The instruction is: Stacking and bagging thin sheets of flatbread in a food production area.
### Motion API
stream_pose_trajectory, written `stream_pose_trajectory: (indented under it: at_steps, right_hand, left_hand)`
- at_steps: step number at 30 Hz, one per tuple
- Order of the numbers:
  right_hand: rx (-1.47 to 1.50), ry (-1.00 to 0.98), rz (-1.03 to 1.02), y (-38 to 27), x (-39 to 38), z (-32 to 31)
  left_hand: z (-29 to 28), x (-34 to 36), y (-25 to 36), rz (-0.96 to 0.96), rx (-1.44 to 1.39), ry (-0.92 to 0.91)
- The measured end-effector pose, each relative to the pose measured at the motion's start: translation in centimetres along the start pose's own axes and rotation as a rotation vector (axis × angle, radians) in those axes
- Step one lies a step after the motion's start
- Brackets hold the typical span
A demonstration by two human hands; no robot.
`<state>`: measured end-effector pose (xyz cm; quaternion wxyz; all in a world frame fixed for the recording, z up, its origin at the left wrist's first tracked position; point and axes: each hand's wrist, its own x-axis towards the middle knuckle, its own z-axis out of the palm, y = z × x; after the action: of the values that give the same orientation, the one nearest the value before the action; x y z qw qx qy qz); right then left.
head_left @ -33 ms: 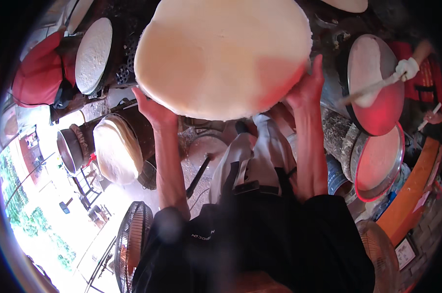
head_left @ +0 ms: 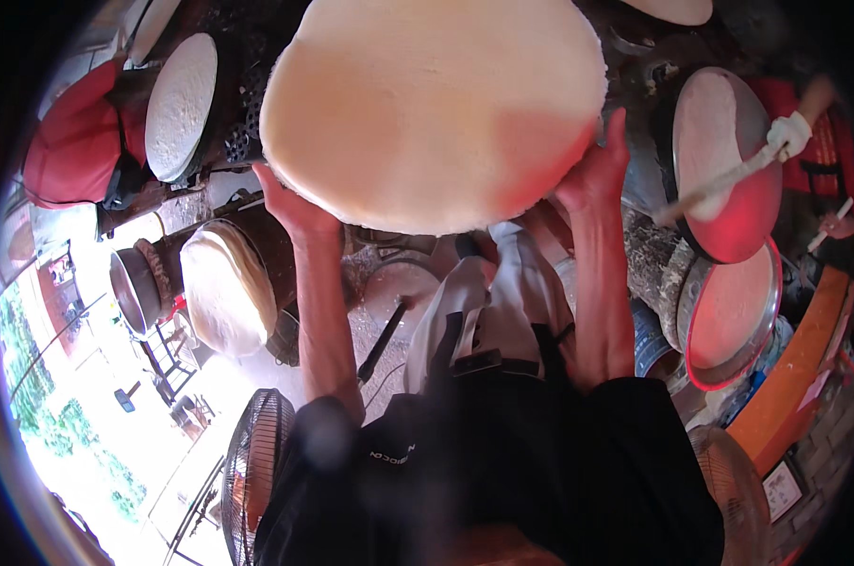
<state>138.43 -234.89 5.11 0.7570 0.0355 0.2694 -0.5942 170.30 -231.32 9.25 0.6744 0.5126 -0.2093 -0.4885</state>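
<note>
A large, pale, round flatbread (head_left: 427, 113) fills the upper middle of the head view, held out in front of me. My left hand (head_left: 295, 203) is at its lower left edge, thumb up along the side. At the lower right edge is my right hand (head_left: 589, 177), its thumb also pointing up. Both hands support the bread from its near sides, and most of their fingers are hidden beneath it. Red light falls on the bread's right part.
At left lie stacked flatbreads (head_left: 224, 292) beside a metal pot (head_left: 136, 292). A co-worker's gloved hand (head_left: 788, 135) moves a wooden stick over a round pan (head_left: 753, 222) at right. Below it is a red-rimmed basin (head_left: 729, 325). Fans (head_left: 257, 472) flank me.
The near end of the co-worker's stick has dipped slightly. The flatbread and my hands have barely shifted.
</note>
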Motion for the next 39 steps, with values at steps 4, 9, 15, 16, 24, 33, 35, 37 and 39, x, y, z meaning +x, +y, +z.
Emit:
stream_pose_trajectory:
  at_steps: [4,9,15,16,24,33,35,37,39]
  right_hand:
    - [0.018,0.030,0.038,-0.2,0.3,-1.4]
    - [0.039,0.006,0.055,-0.2,1.0,-1.7]
    - [-0.029,0.058,-0.062,0.5,0.0,0.6]
    - [-0.042,0.088,-0.042,0.6,0.0,1.1]
    - [0.170,-0.350,0.153,0.0,0.0,-2.1]
    - [-0.561,-0.073,-0.483,3.1,-6.3,7.5]
    - [-0.648,-0.121,-0.516,2.2,-8.3,8.5]
    - [-0.756,-0.173,-0.506,2.4,-8.8,9.0]
    - [-0.829,-0.262,-0.455,4.8,-10.1,11.0]
  left_hand:
    - [-2.3,5.3,0.3,-0.155,-0.168,-0.041]
    - [-5.1,9.5,0.5,-0.427,-0.653,-0.681]
    - [-2.7,10.1,2.0,-0.300,-0.315,-0.505]
    - [-2.6,10.3,2.4,-0.238,-0.228,-0.461]
    - [-6.9,17.5,0.7,-0.411,-0.500,-0.771]
    - [-14.0,9.0,1.9,-0.134,-0.663,-0.815]
    - [-15.1,3.5,4.1,-0.056,-0.692,-0.836]
    - [-17.0,-1.4,4.5,0.017,-0.724,-0.831]
    - [-19.4,-8.5,7.7,0.120,-0.705,-0.800]
